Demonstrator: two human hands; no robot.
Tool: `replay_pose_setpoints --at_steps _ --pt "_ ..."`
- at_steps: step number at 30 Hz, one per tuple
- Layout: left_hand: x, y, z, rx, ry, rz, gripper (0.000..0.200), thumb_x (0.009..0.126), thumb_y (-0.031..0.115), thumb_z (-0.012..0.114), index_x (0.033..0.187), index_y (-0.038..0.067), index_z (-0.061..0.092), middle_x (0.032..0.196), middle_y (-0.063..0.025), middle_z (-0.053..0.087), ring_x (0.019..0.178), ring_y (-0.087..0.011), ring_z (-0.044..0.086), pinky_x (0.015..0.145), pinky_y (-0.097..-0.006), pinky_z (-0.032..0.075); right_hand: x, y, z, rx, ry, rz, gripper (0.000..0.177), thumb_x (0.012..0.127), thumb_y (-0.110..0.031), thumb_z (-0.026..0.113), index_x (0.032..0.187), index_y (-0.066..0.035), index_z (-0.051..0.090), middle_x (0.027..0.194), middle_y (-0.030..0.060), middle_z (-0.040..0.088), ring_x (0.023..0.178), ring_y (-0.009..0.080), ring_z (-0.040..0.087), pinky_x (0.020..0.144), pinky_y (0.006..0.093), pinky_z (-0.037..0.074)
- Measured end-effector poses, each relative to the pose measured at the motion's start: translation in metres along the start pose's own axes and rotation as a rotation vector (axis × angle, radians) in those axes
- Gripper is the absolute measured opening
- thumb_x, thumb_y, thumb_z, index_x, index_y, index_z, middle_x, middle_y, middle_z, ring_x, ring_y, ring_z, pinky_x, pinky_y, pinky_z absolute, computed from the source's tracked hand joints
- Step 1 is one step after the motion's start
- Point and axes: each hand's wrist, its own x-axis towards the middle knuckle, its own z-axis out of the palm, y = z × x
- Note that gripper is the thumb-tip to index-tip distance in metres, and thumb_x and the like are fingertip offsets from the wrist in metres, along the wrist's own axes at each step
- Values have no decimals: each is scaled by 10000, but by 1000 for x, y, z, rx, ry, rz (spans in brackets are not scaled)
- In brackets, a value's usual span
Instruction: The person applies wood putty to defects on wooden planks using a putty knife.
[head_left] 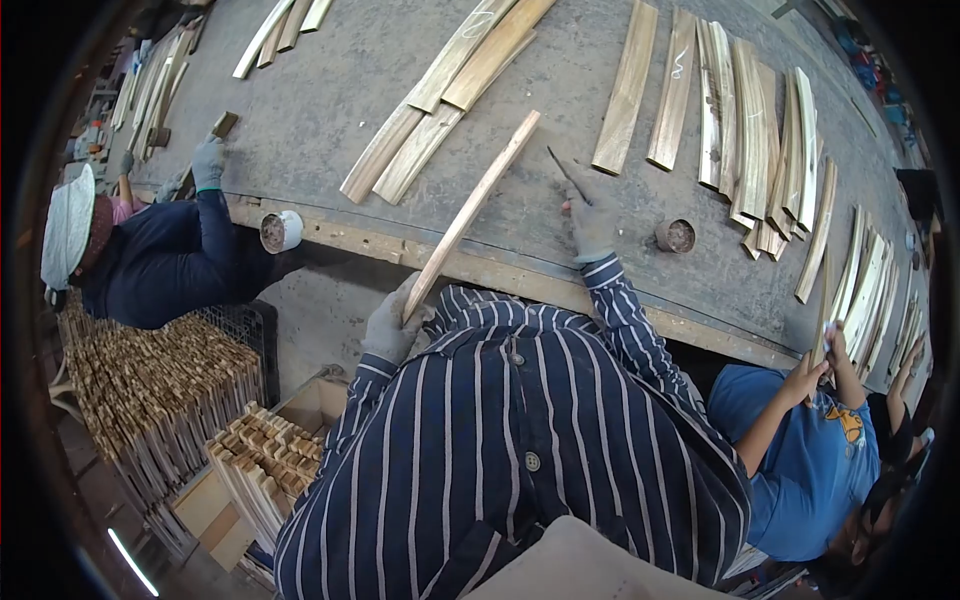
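Observation:
My left hand [390, 328], in a grey glove, is closed around the lower end of a narrow wooden strip [472, 215]. The strip slants up and away over the table's front edge. My right hand [594, 228], also gloved, rests over the tabletop and grips a thin, dark, narrow-bladed tool [568, 174] that points up and left. Its exact kind is too small to tell. To the right of this hand stands a small cup [676, 236] of brown, paste-like stuff. Beyond the strip lie several overlapping boards [430, 125].
More wooden strips [750, 130] cover the right of the grey table [330, 110]. At left, a person in dark clothes [170, 250] works beside a white cup [281, 232]. A person in a blue shirt [805, 450] handles a strip at right. Stacked strips [160, 380] stand lower left.

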Motion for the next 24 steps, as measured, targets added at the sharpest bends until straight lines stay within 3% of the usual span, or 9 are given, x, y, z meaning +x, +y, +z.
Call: replay_pose_setpoints --at_steps 2,3,5,9,11,18,20,24 --pt "-4 1 -6 49 -42 -40 520 828 109 654 1317 93 478 1173 -166 602 1056 -271 611 872 -321 479 9 0 5 -92 94 -237 358 820 -65 604 1147 -201 655 791 77 607 652 217 591 605 325 473" --pt "-5 3 -7 51 -41 -45 520 828 109 654 1317 93 478 1173 -166 602 1056 -271 611 872 -321 479 13 -1 8 -90 89 -235 358 820 -65 604 1147 -201 655 791 77 607 652 217 591 605 325 473" --pt "-4 13 -11 76 -62 -107 507 828 112 654 1308 98 493 1160 -163 607 1026 -264 622 859 -323 483 20 -6 11 -393 109 -468 374 794 -95 631 1141 -233 656 818 77 607 699 246 596 631 338 477" --pt "-5 13 -8 74 -16 -52 498 826 112 653 1302 109 507 1125 -158 619 985 -264 633 837 -321 489 22 -16 21 -357 70 -493 391 788 -71 621 1155 -204 648 824 86 594 766 261 590 661 346 462" --pt "-7 17 -9 74 16 -10 523 829 116 631 1324 198 482 1076 -131 627 951 -312 628 803 -361 508 24 -16 24 -498 51 -473 408 781 -81 617 1163 -224 638 853 69 607 763 256 598 659 356 473" --pt "-6 21 -14 91 2 -39 540 826 124 631 1331 229 475 988 -132 627 872 -322 630 748 -375 509 17 -15 20 -812 58 -617 399 814 -104 550 1167 -274 621 862 37 592 728 244 598 629 365 492" --pt "-6 26 -17 110 -12 -73 546 824 127 629 1333 244 472 937 -132 616 832 -328 623 715 -389 505 10 -27 13 -901 -68 -541 421 819 -95 535 1193 -277 602 880 36 583 730 238 597 621 367 493" --pt "-7 22 -15 112 -16 -104 548 823 123 623 1334 248 471 929 -130 610 815 -330 619 703 -390 502 18 -33 7 -796 -30 -574 428 823 -97 523 1201 -284 594 831 42 568 718 243 599 609 374 493"
